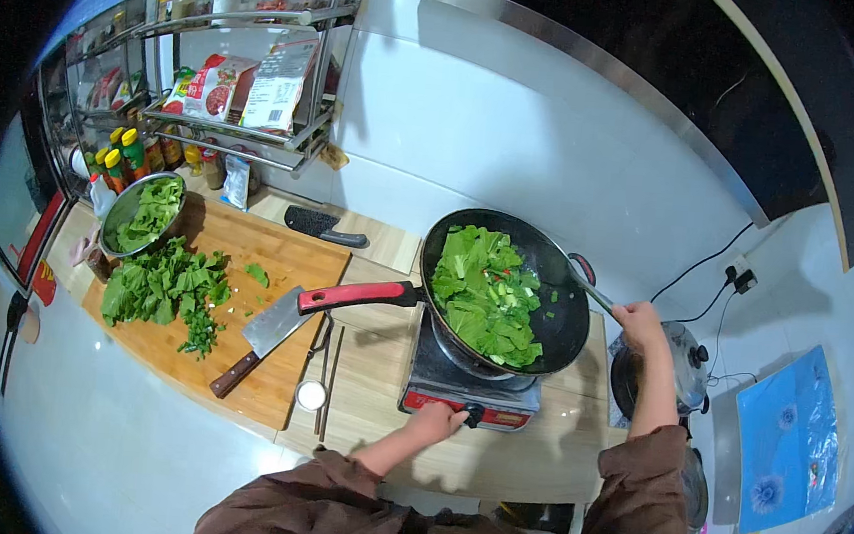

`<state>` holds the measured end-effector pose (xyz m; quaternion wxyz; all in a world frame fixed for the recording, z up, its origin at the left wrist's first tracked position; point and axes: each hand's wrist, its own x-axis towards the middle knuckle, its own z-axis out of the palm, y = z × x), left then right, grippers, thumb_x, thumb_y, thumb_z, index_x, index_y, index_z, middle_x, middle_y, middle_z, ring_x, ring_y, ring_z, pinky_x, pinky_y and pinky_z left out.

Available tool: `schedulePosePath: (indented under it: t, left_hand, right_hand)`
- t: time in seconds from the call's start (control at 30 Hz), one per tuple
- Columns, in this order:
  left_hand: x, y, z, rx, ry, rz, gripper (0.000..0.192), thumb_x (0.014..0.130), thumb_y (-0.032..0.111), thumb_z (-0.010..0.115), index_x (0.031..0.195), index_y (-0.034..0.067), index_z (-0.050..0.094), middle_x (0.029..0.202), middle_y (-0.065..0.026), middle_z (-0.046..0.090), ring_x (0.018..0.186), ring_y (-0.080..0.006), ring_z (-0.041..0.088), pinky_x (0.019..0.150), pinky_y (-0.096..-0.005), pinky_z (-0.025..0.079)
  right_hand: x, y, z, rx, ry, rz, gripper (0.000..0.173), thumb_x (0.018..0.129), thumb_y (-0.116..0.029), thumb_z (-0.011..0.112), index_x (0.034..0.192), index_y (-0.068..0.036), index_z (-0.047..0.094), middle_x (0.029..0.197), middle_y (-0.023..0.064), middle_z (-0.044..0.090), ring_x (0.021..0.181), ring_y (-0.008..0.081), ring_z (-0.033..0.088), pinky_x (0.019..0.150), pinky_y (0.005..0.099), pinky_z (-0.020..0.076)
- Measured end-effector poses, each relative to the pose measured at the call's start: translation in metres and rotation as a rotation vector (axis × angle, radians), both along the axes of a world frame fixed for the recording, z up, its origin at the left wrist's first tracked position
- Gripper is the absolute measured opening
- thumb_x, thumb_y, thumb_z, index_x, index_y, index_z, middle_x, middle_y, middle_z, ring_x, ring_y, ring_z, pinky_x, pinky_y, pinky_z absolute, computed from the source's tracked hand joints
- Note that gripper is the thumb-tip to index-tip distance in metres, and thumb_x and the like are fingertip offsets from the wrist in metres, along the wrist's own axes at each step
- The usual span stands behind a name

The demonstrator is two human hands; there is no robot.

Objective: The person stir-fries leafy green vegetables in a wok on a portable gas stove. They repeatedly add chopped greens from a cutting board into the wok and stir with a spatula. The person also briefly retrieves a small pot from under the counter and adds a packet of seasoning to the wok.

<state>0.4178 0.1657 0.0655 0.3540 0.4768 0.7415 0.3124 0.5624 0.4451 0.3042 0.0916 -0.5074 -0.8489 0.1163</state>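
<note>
A black wok [565, 330] sits on a portable gas stove [426, 372], its red and black handle [357, 297] pointing left over the cutting board. Chopped leafy greens [481, 294] fill the wok's left half, with bits of red and pale green among them. My right hand [640, 325] grips the metal handle of a cooking utensil [592, 287] at the wok's right rim; its working end is not clearly visible. Down at the stove's front, my left hand [433, 424] has its fingers on the black control knob [472, 414].
On the wooden cutting board [278, 251] lie a cleaver [272, 326] and more chopped greens [162, 284], beside a metal bowl [149, 215] of leaves. Chopsticks [328, 387] and a small white-filled cup [310, 395] sit nearby. A black knife [325, 227] lies behind; a lidded pot [678, 370] stands right.
</note>
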Motion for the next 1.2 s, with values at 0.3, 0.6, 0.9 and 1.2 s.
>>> schedulePosePath:
  t: [0.3, 0.6, 0.9, 1.2]
  left_hand:
    - [0.036, 0.026, -0.023, -0.161, -0.019, 0.172, 0.054, 0.086, 0.049, 0.044, 0.082, -0.001, 0.065, 0.085, -0.0235, 0.063, 0.086, -0.0382, 0.061, 0.076, -0.0453, 0.048]
    - [0.039, 0.03, -0.039, -0.015, -0.031, 0.184, 0.047, 0.086, 0.039, 0.047, 0.076, -0.004, 0.064, 0.076, -0.0254, 0.061, 0.079, -0.0401, 0.06, 0.073, -0.0468, 0.048]
    - [0.04, 0.029, -0.05, 0.108, -0.071, 0.235, 0.05, 0.087, 0.037, 0.049, 0.063, -0.005, 0.061, 0.062, -0.0256, 0.057, 0.066, -0.041, 0.059, 0.065, -0.045, 0.047]
    - [0.035, 0.032, -0.059, -0.007, -0.306, 0.16, 0.048, 0.087, 0.039, 0.047, 0.069, -0.003, 0.063, 0.07, -0.0239, 0.061, 0.074, -0.0409, 0.06, 0.071, -0.0459, 0.047]
  right_hand:
    - [-0.067, -0.027, -0.027, 0.084, -0.172, 0.139, 0.031, 0.084, -0.038, 0.052, 0.095, -0.013, 0.066, 0.091, 0.0121, 0.065, 0.089, 0.0306, 0.061, 0.076, 0.042, 0.0472]
    - [-0.064, -0.05, -0.006, 0.14, -0.286, 0.158, 0.032, 0.084, -0.039, 0.054, 0.102, -0.015, 0.065, 0.095, 0.0146, 0.064, 0.09, 0.0327, 0.06, 0.077, 0.0426, 0.0474]
    - [-0.067, -0.052, -0.004, 0.183, -0.28, 0.173, 0.03, 0.084, -0.038, 0.055, 0.099, -0.014, 0.065, 0.092, 0.0147, 0.064, 0.089, 0.0322, 0.061, 0.075, 0.043, 0.0484]
    - [-0.076, -0.056, 0.003, 0.214, -0.296, 0.148, 0.03, 0.084, -0.039, 0.054, 0.099, -0.016, 0.065, 0.093, 0.0139, 0.065, 0.089, 0.032, 0.061, 0.076, 0.0433, 0.0481]
